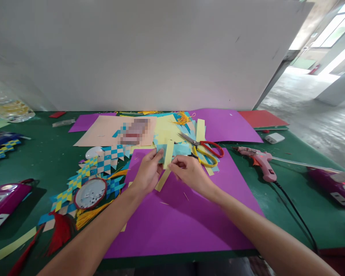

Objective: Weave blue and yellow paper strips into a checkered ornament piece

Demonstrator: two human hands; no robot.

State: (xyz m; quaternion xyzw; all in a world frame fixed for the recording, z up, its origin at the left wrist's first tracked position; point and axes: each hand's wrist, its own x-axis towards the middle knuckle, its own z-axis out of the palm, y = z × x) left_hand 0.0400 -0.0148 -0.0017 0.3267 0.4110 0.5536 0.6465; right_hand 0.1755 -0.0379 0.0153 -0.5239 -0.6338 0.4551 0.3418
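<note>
Above a purple sheet, my left hand pinches a light blue paper strip near its left end. A pale yellow paper strip crosses the blue one upright. My right hand has its thumb and fingertips closed on the lower part of the yellow strip. Another yellow strip slants down beneath the hands; whether it joins the upright one I cannot tell. Just beyond my right hand lie red-handled scissors and yellow-handled scissors.
Woven paper fish with tassels lie left, beside a round dish of small dark bits. A pink glue gun with its cord lies right, near a purple power strip. Another power strip is far left. A grey panel stands behind.
</note>
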